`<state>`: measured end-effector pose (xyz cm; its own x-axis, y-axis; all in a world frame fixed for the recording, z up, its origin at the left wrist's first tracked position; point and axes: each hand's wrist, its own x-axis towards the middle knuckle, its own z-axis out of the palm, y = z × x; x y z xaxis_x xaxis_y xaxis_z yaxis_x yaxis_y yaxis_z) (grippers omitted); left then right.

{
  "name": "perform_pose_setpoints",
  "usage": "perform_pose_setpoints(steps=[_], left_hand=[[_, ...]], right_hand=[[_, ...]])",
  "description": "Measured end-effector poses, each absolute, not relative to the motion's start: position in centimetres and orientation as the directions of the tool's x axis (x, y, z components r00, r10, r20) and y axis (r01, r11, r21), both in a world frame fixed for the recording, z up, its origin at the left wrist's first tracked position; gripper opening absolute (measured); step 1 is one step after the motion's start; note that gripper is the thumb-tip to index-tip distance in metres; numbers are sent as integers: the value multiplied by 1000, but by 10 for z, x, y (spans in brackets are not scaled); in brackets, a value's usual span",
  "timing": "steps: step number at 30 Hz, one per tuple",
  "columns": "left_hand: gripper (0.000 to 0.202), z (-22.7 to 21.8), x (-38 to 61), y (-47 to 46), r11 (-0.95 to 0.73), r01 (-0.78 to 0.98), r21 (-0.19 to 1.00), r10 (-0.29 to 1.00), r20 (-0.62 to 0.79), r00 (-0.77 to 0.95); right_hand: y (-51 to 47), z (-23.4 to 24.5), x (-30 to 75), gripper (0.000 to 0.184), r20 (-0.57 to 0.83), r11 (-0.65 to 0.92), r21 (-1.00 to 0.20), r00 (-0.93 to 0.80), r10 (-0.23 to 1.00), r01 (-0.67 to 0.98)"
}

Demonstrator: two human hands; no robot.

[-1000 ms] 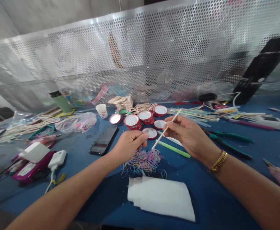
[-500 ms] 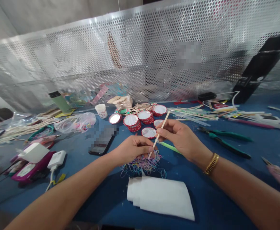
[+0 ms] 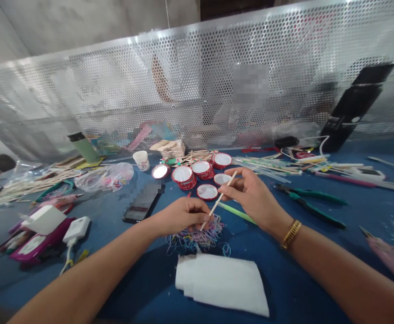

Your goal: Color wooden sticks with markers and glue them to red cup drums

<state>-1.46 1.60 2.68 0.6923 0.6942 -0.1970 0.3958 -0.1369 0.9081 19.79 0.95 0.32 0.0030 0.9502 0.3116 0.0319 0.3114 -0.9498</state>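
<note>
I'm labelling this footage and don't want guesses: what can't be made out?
Head view:
Left hand: whether it grips the pale stick is too small to tell.
Tangled strands: partly hidden by that hand.
Phone: upper end masked by pixelation.
Perforated panel: its mesh obscures whatever lies behind.

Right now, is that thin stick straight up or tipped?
Tipped: the stick slants, its upper end by the right hand, its lower end by the left hand.

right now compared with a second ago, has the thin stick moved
Yes: against the phone, the stick has shifted left and nearer the person.
</note>
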Motion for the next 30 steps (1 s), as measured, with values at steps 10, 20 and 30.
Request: perform_pose_setpoints(steps=[10, 20, 30], left_hand=[[25, 28, -15, 17, -178, 390, 903, 696, -165, 699], [20, 28, -15, 25, -369, 363, 855, 922, 289, 256], [28, 27, -13, 27, -167, -112, 979, 953, 190, 235]], right_hand=[[7, 14, 200, 35, 273, 275, -956, 32, 961, -103], [9, 22, 218, 26, 353, 339, -934, 145, 924, 118], [6, 18, 205, 35, 328, 322, -937, 21, 945, 132]])
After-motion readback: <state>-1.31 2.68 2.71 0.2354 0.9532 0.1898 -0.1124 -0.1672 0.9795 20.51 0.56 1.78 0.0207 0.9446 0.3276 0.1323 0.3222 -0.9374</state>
